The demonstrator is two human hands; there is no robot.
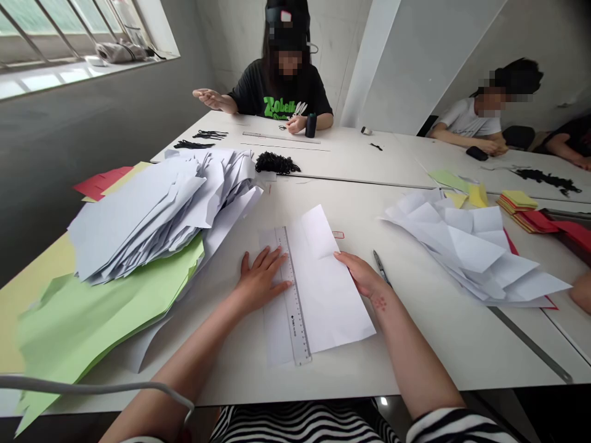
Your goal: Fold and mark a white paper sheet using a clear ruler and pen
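"Where's the white sheet (339, 301)?"

"On the tabletop (335, 380), right in front of the person, with a clear ruler (297, 314) lying lengthwise over its left part."

"And the hands?"

"The left hand (262, 280) is spread, its fingertips on the ruler; the right hand (364, 275) pinches the sheet's right edge, thumb on top, other fingers mostly hidden."

"What's around them?"

"A pen (379, 263) just beside the right hand, a heap of white paper (138, 215) over green sheets (115, 314) leftward, creased white sheets (462, 243) rightward."

Right hand (364, 277), fingers (344, 256) seemingly part-hidden under the white sheet (335, 301), lettering (294, 326) on the ruler (292, 295) illegibly small.
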